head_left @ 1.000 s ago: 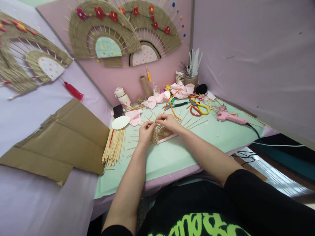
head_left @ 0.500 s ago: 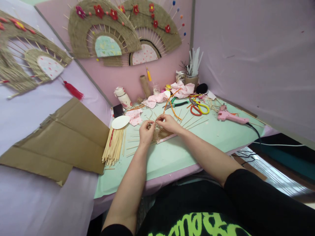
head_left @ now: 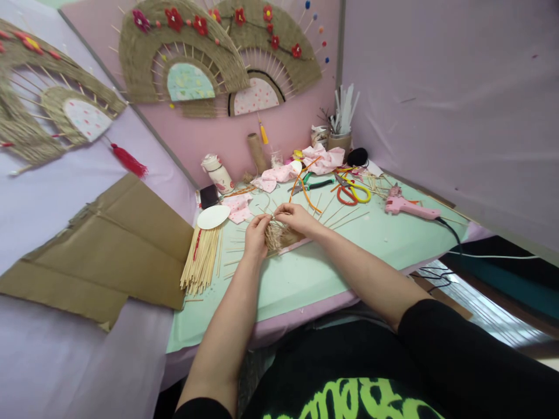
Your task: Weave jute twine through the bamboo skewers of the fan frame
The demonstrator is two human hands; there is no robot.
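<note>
A bundle of tan twine (head_left: 274,235) hangs under my fingers, over a half-round base with a pink edge (head_left: 292,247). Thin wooden sticks (head_left: 345,219) fan out from this base across the table. My left hand (head_left: 257,234) is closed in a pinch on the twine at the left of the bundle. Opposite it, my right hand (head_left: 296,219) pinches the twine too, with its fingertips close to those of the left. My fingers hide much of the strand between them and part of the base.
A pile of sticks (head_left: 201,262) and a white oval (head_left: 213,217) lie left, near folded cardboard (head_left: 100,250). Behind are green-handled pliers (head_left: 314,184) and scissors (head_left: 356,191). At right rests a pink glue gun (head_left: 410,208) with its cord. Woven fans (head_left: 183,58) hang on the wall.
My left hand has shifted slightly left and down, and my right fingertips slightly left. More of the twine bundle shows between my hands.
</note>
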